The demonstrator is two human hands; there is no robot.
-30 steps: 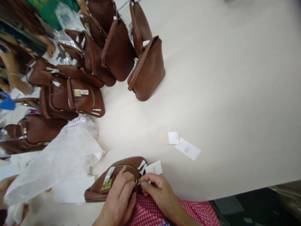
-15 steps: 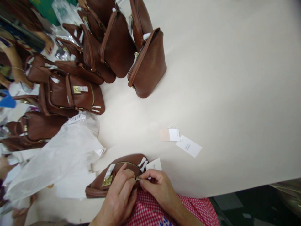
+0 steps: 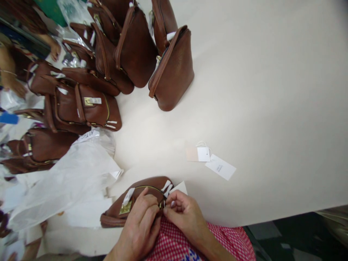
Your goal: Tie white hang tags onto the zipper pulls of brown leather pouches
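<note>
A brown leather handbag (image 3: 152,181) lies at the table's near edge, against a red checked apron (image 3: 168,239). My left hand (image 3: 141,221) grips its near side, thumb and fingers closed around the edge by a small brass fitting (image 3: 161,204). Right beside that fitting, my right hand (image 3: 186,214) pinches what looks like a thin white string between thumb and forefinger. Partly hidden behind my right fingers is a white tag (image 3: 181,187). White wrapping covers the bag's zip pulls (image 3: 166,187) and part of its gold clasp (image 3: 125,207).
Several brown handbags (image 3: 174,72) stand and lie at the far left. White tissue and plastic (image 3: 67,177) spread left of my bag. Two loose tags, one peach and white (image 3: 198,154) and one white (image 3: 220,167), lie ahead. Co-workers' hands (image 3: 55,50) show at upper left.
My right hand's fingertips have shifted slightly at the brass fitting, and the other fingers curl more. A co-worker's arm at the left has moved. The view has tilted a little.
</note>
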